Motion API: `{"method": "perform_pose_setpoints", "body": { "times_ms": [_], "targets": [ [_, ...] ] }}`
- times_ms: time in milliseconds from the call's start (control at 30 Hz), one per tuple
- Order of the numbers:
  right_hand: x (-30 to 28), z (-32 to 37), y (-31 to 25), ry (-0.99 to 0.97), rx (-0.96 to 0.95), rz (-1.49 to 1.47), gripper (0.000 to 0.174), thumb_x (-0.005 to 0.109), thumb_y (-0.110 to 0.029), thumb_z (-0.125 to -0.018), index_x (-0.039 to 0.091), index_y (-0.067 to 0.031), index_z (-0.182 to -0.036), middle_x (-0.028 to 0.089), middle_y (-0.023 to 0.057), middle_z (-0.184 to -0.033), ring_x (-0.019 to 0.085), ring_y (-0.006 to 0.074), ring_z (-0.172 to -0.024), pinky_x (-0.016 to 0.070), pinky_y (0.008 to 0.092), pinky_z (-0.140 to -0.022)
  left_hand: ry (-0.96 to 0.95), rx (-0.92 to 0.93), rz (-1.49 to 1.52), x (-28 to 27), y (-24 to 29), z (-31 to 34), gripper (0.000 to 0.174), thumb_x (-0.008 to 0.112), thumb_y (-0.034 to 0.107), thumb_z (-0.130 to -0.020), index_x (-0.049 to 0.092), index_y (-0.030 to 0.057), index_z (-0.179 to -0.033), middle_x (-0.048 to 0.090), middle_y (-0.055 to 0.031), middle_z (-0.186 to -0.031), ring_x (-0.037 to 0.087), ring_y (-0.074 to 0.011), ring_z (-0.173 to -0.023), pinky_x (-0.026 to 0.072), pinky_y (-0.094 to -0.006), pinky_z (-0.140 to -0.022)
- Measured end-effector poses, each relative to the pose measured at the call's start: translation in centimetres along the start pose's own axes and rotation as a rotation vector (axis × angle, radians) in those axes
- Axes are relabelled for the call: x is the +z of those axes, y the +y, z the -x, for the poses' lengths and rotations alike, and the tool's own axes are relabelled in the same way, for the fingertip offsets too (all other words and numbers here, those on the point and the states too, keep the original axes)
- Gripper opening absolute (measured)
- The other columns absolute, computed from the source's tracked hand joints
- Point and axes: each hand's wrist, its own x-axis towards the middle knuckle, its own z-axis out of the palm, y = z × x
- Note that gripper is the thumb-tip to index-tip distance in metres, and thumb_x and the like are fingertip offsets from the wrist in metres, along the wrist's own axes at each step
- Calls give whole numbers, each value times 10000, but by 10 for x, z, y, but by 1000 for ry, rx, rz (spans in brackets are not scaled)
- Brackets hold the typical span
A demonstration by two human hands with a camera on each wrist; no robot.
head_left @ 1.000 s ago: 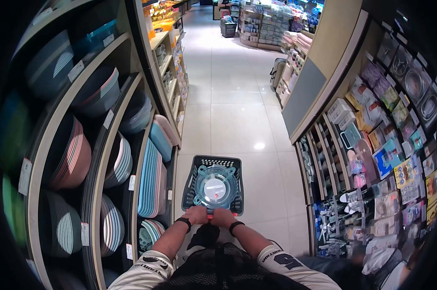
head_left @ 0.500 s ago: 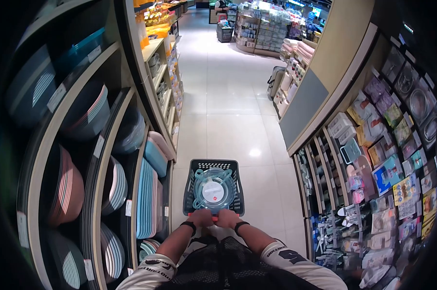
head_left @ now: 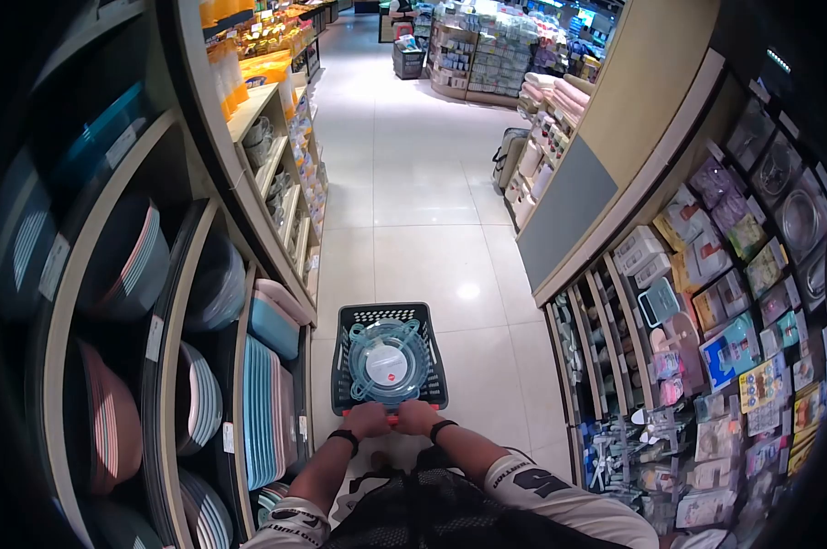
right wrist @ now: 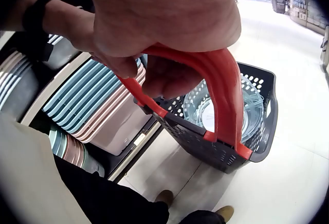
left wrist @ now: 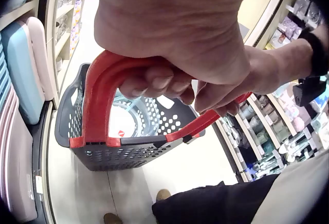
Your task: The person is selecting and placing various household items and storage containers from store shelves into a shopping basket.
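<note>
Both hands grip the red handle (left wrist: 100,98) of a dark grey perforated basket (head_left: 436,389). My left hand (head_left: 368,419) has its fingers curled round the bar, as the left wrist view shows (left wrist: 175,33). Close beside it, my right hand (head_left: 418,418) curls round the same handle; in the right wrist view it (right wrist: 164,23) covers the top of the bar. Inside the basket lies a clear bluish round container (head_left: 413,352) with a white round label bearing a small red mark.
Shelves of stacked basins (head_left: 112,412) and trays (head_left: 265,412) line the left side. Hanging packets (head_left: 761,398) and shelves stand along the right. A tiled floor (head_left: 427,265) runs ahead to a round display (head_left: 477,55), with a grey suitcase (head_left: 508,160) at the right.
The aisle has shifted in view: the left shelves and their end post stand nearer and lower, and the far display has moved left. Both hands keep their hold on the handle.
</note>
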Motion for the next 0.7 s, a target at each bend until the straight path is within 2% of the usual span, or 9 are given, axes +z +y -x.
{"method": "perform_pose_setpoints", "body": {
  "times_ms": [100, 233, 333, 467, 567, 700],
  "targets": [
    [-15, -17, 7, 17, -16, 33, 380, 654, -388, -843, 761, -29, -909, 744, 213, -930, 730, 380, -897, 579, 489, -832, 4, -49, 15, -17, 4, -11, 330, 690, 325, -796, 776, 70, -986, 750, -177, -1026, 729, -339, -966, 577, -455, -878],
    [-42, -35, 20, -62, -78, 9, 348, 630, -342, -846, 758, -23, -896, 742, 220, -934, 729, 386, -904, 576, 491, -838, -5, -148, 21, -44, 17, -24, 358, 706, 357, -783, 780, 70, -984, 752, -169, -1036, 728, -336, -982, 573, -455, -893],
    [-47, -62, 33, -78, -129, 1, 338, 619, -321, -834, 759, -20, -901, 741, 223, -931, 727, 396, -904, 574, 494, -837, 24, -202, 22, -36, -1, -54, 357, 698, 351, -755, 786, 77, -967, 750, -184, -1012, 726, -360, -963, 576, -460, -883],
    [-48, -82, 60, -78, -208, -89, 369, 633, -337, -806, 749, 7, -868, 731, 247, -893, 721, 418, -873, 576, 507, -815, 70, -256, 44, -38, 7, -66, 339, 660, 305, -742, 789, 83, -962, 745, -201, -1011, 719, -375, -970, 575, -462, -880],
    [-57, -98, 61, -115, -225, -21, 355, 622, -308, -789, 755, 4, -895, 733, 247, -906, 721, 420, -885, 573, 509, -823, 61, -273, 94, -53, 11, -65, 344, 647, 307, -749, 788, 74, -958, 743, -207, -1009, 715, -378, -981, 571, -464, -885],
    [-83, -95, 66, -201, -262, 20, 367, 606, -316, -825, 748, -4, -955, 733, 254, -975, 722, 415, -920, 571, 502, -846, 60, -350, 131, -48, 21, -78, 356, 646, 321, -756, 786, 68, -965, 740, -213, -1022, 711, -378, -994, 566, -463, -894]
  ]
}}
